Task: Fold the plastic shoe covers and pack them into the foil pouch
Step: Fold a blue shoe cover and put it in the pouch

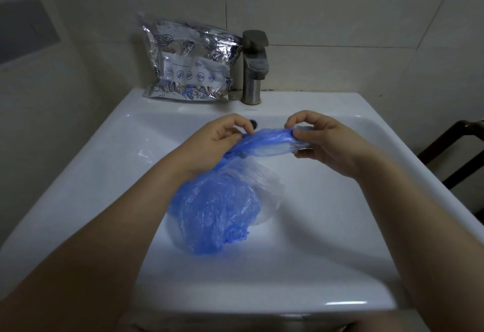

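Note:
A blue plastic shoe cover [267, 143] is stretched between my two hands above the white sink [110, 153]. My left hand [217, 140] pinches its left end and my right hand [317, 140] pinches its right end. Below them, a crumpled heap of blue shoe covers [217, 213] lies in the basin, partly on a clear plastic bag [267, 179]. The silver foil pouch [188, 62], printed with blue food icons, stands on the sink's back ledge and leans against the wall, left of the tap.
A steel tap [254, 67] rises at the back centre of the sink, with the drain hole [253, 122] just behind my hands. Tiled walls enclose the back and left. A dark chair frame [455, 148] stands to the right of the sink.

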### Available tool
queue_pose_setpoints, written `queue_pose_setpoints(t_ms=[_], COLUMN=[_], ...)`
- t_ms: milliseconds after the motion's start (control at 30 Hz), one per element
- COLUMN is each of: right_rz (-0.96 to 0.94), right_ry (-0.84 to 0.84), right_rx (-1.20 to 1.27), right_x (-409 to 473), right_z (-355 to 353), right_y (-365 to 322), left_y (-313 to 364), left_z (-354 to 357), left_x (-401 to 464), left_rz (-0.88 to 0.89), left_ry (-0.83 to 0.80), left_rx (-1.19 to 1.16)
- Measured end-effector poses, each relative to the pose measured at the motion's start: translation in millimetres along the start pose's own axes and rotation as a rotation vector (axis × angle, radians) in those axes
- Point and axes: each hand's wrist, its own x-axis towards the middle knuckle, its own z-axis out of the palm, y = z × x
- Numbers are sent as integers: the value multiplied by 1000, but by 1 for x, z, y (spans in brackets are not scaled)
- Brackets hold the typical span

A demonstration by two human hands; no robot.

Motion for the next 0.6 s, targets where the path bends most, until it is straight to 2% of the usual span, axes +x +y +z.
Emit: queue_pose_setpoints(t_ms=[133, 267, 400, 500, 600], right_rz=[36, 51, -31, -109, -155], right_ry=[27, 74, 70, 91, 102], right_rx=[-155, -225, -364, -463, -640], right_x=[1, 4, 3, 1, -1], right_z=[7, 19, 23, 22, 22], right_y=[0, 3, 3, -2, -6], left_y=[1, 2, -1, -2, -2], left_z=[3, 9, 8, 3, 3], left_x=[1, 2, 4, 6, 6], left_rz=[-63, -122, -121, -160, -179], left_ry=[18, 109, 173, 199, 176], left_rx=[8, -13, -25, -133, -184])
